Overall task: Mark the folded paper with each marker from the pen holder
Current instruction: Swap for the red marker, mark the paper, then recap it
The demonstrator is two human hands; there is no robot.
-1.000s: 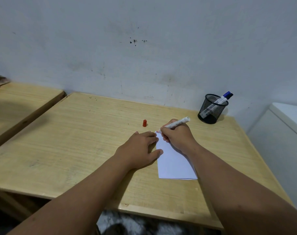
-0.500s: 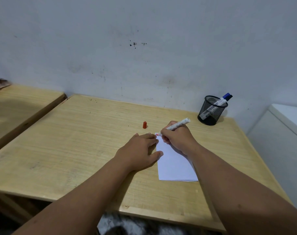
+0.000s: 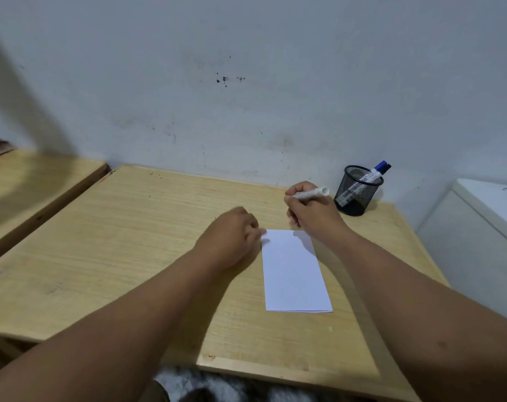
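Folded white paper, a tall narrow rectangle, flat on the wooden desk, right of centre, its layered fold edge toward the near side. No mark legible on the sheet from this view; only a soft shadow across the far right corner.

Right hand raised just beyond the paper's far edge, fingers curled tight around a white marker. Barrel pinched between thumb and forefingers, blunt white end poking out to the right toward the holder; writing tip buried behind the fingers, colour not visible.

Left hand blurred, knuckles up, fingers bent down loosely at the paper's far left corner. Touching the sheet or just beside it, hard to say through the blur. Nothing seen clasped inside; whether something small sits under the fingers, cannot tell.

Black mesh pen holder at the far right of the desk near the wall, a blue-capped marker leaning out of it, a darker cap just behind.
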